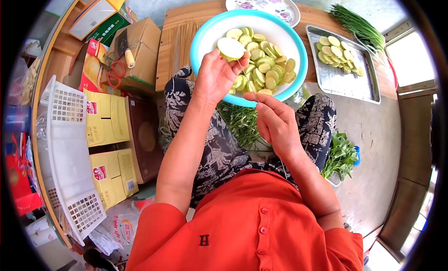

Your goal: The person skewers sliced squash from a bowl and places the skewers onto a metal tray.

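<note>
My left hand (215,75) holds a round pale vegetable slice (231,48) with green skin by its edge, above the basin. In my right hand (275,119) a thin skewer (253,91) is pinched; its upper end reaches toward the slice, but whether it touches cannot be made out. Beneath both hands is a white basin with a turquoise rim (302,52), holding many cut slices (268,61). To its right, a metal tray (333,86) bears more slices (337,54). Left of the basin, thin wooden skewers (179,49) lie on the wooden table (189,12).
A flowered plate (263,3) stands behind the basin, and long green chives (359,28) lie at the back right. Leafy greens (340,156) are low at the right, others (240,124) below the basin. Cardboard boxes (140,49), red scissors (116,75) and a white plastic rack (67,149) fill the left.
</note>
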The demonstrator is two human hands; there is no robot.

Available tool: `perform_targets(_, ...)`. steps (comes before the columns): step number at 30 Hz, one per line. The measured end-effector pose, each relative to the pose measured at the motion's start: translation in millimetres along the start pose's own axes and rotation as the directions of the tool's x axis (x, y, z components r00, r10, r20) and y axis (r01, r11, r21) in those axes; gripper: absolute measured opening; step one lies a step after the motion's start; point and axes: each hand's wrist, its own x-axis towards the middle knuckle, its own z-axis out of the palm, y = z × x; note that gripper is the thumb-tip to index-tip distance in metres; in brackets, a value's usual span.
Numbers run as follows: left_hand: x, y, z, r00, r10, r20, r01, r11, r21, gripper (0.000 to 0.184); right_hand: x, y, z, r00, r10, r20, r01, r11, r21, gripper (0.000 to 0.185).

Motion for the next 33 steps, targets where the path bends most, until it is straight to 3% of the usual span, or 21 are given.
perform_targets(9, -1.3, -2.3, -0.1, 0.999, -0.050, 0.016, 0.049, 0.997, 0.058, 0.058, 13.6, 2.9, 8.7, 0.998, -0.046, -0.052, 0.050, 0.995, 0.081, 0.030)
perform_targets(11, -7.3, -7.5, 2.6, 0.987, -0.141, 0.075, 0.126, 0.978, 0.168, 0.060, 19.2, 1.5, 8.3, 0.997, -0.048, -0.061, 0.054, 0.993, 0.104, 0.030)
perform_targets(13, -8.6, -9.7, 5.4, 0.976, -0.172, 0.134, 0.150, 0.976, 0.157, 0.054, 26.0, 0.6, 7.4, 0.997, -0.046, -0.067, 0.056, 0.986, 0.160, 0.029)
perform_targets(16, -7.9, -12.1, 10.1, 0.988, -0.134, 0.080, 0.120, 0.981, 0.155, 0.054, 29.4, 7.5, 1.7, 0.996, -0.078, -0.052, 0.083, 0.990, 0.114, 0.028)
perform_targets(18, -7.3, -14.4, 8.2, 0.982, -0.173, 0.071, 0.169, 0.984, 0.061, 0.058, 29.2, 11.5, 1.7, 0.995, -0.077, -0.063, 0.081, 0.995, 0.065, 0.028)
perform_targets(22, -8.3, -16.7, 8.6, 0.980, -0.180, 0.089, 0.169, 0.978, 0.119, 0.065, 27.5, 21.3, -1.9, 0.991, -0.099, -0.089, 0.096, 0.995, -0.034, 0.026)
perform_targets(27, -5.9, -22.6, 5.6, 0.983, -0.171, 0.066, 0.162, 0.978, 0.134, 0.065, 22.8, 26.7, -7.9, 0.990, -0.117, -0.084, 0.116, 0.993, -0.026, 0.024)
perform_targets(31, -3.4, -24.3, 3.6, 0.960, -0.250, 0.125, 0.259, 0.964, -0.061, 0.063, 23.0, 24.3, -9.2, 0.987, -0.136, -0.084, 0.134, 0.990, -0.037, 0.025)
perform_targets(33, -3.0, -24.7, 6.2, 0.959, -0.265, 0.101, 0.267, 0.964, -0.005, 0.063, 24.2, 27.4, -14.1, 0.984, -0.147, -0.099, 0.144, 0.989, -0.031, 0.025)
